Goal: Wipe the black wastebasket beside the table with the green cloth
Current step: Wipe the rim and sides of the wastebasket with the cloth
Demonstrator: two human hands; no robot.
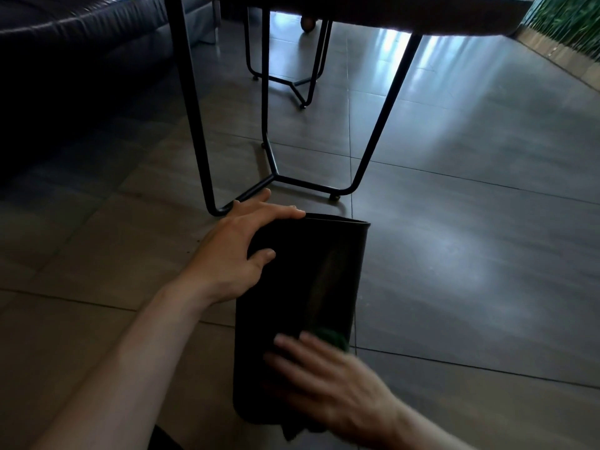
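The black wastebasket (311,280) lies tipped over on the tiled floor, its open rim pointing away from me toward the table legs. My left hand (240,245) grips the basket near the rim, fingers over the top edge and thumb on the side. My right hand (328,381) presses the green cloth (331,337) flat against the basket's side near its base; the hand is blurred. Only a small dark green bunch of cloth shows past the fingers, and a dark scrap hangs below the hand.
A table with black metal hairpin legs (269,131) stands just beyond the basket, its foot bar close to the rim. A dark sofa (81,60) fills the upper left. Shiny grey floor tiles (470,222) spread to the right; green plants (571,24) are at the far right.
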